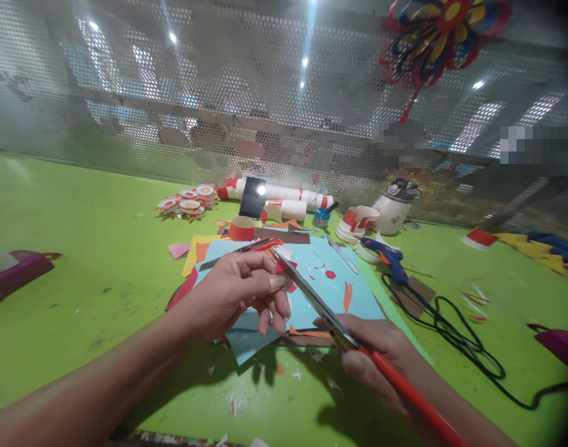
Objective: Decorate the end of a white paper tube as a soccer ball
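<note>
Over the paper stack, my left hand point(251, 288) has thumb and forefinger pinched on a small piece of red paper point(284, 268). Its other fingers curl loosely below. My right hand point(377, 351) grips red-handled scissors point(314, 298), their long metal blades pointing up and left. The blade tips reach beside the red paper; whether they touch it I cannot tell. Under both hands lie light blue paper sheets point(362, 298), with a red paper hexagon point(330, 274) and an orange strip point(347, 297) on top.
Behind the paper stand a phone point(252, 197), a white-and-red tube model point(284, 194), a blue ink bottle point(321, 217) and a white jug point(395, 208). At right lies a blue glue gun point(390, 257) with a looping black cord point(470, 347). Small decorated discs point(190, 202) are stacked left.
</note>
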A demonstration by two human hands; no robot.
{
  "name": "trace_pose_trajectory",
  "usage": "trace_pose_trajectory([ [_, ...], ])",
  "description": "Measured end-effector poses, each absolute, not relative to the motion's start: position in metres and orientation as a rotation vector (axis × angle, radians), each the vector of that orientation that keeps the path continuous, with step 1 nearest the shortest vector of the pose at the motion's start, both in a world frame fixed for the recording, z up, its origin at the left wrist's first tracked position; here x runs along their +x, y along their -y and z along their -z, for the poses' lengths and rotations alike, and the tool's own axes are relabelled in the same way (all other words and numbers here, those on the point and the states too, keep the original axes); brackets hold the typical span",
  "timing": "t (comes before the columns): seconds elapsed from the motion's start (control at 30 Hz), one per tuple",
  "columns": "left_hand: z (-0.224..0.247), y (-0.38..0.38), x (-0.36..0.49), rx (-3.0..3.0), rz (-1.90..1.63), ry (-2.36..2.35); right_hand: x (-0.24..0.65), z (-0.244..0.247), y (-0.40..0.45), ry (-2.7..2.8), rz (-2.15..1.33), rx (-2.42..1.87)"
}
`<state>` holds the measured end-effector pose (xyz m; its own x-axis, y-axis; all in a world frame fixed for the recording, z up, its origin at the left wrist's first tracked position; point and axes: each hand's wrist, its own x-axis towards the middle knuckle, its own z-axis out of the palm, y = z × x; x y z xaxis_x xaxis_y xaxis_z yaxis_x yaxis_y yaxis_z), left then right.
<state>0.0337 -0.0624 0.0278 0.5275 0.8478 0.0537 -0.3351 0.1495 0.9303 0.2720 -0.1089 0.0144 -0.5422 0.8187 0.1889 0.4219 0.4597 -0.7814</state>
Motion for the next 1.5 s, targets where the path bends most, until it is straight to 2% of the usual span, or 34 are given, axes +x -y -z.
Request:
trace_pose_trajectory([
  [0.33,-0.025,0.062,0.033,1.120,-0.823,-0.527,0.274,-0.030,0.105,2.038,-0.841,-1.350],
  [0.53,-0.022,0.065,0.036,1.177,-0.615,-0.534,0.270,-0.044,0.096,2.084,-0.790,-1.226],
  [0.77,-0.017,0.065,0.039,1.188,-0.494,-0.473,0.245,-0.047,0.090,2.022,-1.023,-1.030],
  [1.03,-0.017,0.064,0.041,1.181,-0.456,-0.504,0.240,-0.027,0.089,1.844,-1.279,-0.908],
  [1.5,-0.007,0.062,0.047,0.953,-0.568,-0.509,0.236,-0.020,0.098,1.611,-1.142,-1.048],
])
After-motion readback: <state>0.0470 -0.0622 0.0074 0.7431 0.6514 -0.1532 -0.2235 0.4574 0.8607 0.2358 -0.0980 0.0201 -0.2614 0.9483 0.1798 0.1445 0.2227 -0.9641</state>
